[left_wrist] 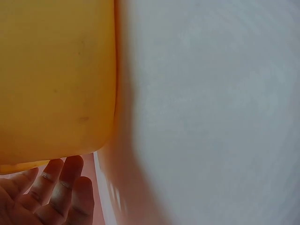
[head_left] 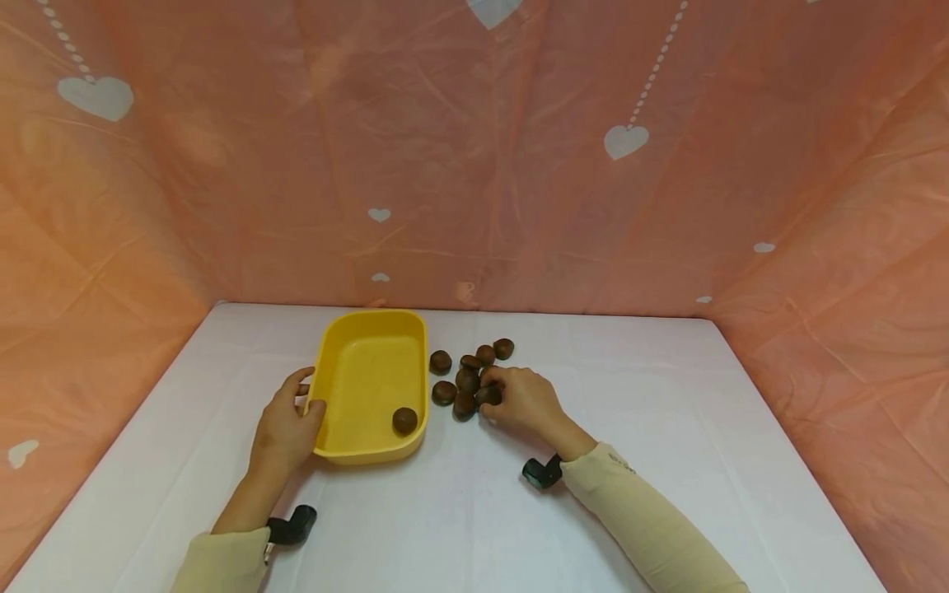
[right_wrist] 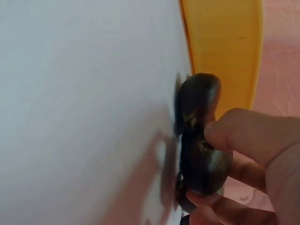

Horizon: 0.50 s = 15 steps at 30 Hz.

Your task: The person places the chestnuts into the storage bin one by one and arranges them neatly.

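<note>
A yellow plastic tray (head_left: 366,362) stands left of centre on the white table, with one brown chestnut (head_left: 404,421) in its near right corner. My left hand (head_left: 285,428) holds the tray's left rim, thumb over the edge and fingers along the outer wall. Right of the tray lies a loose pile of chestnuts (head_left: 466,380). At the pile's right side my right hand (head_left: 525,403) pinches a chestnut (right_wrist: 206,164) between thumb and fingers. In the right wrist view another chestnut (right_wrist: 199,101) lies against the pinched one, with the tray wall behind.
The white tabletop (head_left: 460,511) carries the tray and pile. Pink-orange cloth (head_left: 474,165) with pale hearts hangs behind and at both sides. A black wrist camera (head_left: 292,525) sits on the left wrist, another black wrist camera (head_left: 543,472) on the right.
</note>
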### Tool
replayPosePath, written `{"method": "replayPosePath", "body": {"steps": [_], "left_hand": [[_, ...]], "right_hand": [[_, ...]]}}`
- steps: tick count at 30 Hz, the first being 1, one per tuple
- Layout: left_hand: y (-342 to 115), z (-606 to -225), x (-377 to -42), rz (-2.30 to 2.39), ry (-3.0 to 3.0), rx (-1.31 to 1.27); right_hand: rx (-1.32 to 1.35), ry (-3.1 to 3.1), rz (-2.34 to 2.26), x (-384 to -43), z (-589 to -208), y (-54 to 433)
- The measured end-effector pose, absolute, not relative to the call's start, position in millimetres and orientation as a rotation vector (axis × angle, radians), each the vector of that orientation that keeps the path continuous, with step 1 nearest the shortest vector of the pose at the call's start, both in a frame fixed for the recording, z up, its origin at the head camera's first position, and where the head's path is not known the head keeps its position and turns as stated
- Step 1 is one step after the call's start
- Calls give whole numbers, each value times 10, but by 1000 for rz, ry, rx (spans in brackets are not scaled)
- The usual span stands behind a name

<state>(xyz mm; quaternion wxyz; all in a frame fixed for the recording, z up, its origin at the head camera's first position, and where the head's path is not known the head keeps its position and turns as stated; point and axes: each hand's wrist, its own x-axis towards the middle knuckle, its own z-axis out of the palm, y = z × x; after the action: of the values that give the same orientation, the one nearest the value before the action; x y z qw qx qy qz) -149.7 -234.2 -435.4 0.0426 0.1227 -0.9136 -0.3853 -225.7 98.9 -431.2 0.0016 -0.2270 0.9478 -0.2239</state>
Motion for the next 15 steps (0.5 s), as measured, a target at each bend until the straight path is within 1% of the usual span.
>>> {"method": "replayPosePath", "body": {"steps": [15], "left_hand": [[-2333, -4346, -1499, -1193, -2789, 379]], "right_hand": [[-711, 2967, -791, -2246, -4154, 952]]}}
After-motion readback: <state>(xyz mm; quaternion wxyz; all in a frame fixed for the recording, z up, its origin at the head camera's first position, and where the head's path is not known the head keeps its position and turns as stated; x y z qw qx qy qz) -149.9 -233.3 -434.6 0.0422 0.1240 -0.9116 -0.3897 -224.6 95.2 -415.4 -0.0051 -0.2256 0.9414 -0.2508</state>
